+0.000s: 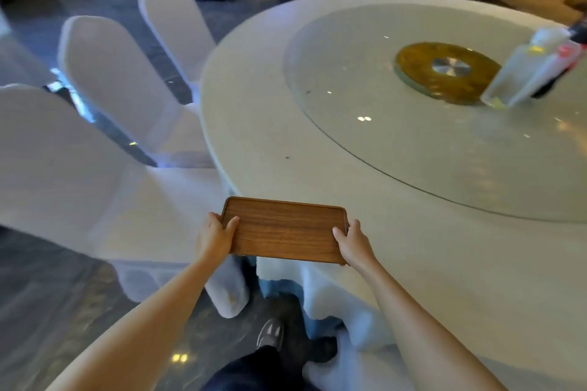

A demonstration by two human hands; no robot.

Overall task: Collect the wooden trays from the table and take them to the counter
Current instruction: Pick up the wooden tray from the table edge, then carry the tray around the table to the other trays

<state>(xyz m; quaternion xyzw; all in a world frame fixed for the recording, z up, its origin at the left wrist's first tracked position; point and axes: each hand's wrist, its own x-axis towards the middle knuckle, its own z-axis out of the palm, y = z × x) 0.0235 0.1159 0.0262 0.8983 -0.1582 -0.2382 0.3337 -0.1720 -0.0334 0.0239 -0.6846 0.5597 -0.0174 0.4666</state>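
A brown wooden tray (284, 228) with rounded corners is level over the near edge of the round white-clothed table (254, 98). My left hand (214, 236) grips its left short end, thumb on top. My right hand (352, 240) grips its right short end the same way. I cannot tell whether the tray rests on the cloth or is lifted just above it. No other wooden tray shows on the table.
A glass turntable (365, 111) with a gold centre disc (444, 71) covers the table's middle; a clear holder with packets (533, 70) stands on it at the right. Three white-covered chairs (104, 73) line the left side. My shoe (270, 333) is on the dark floor.
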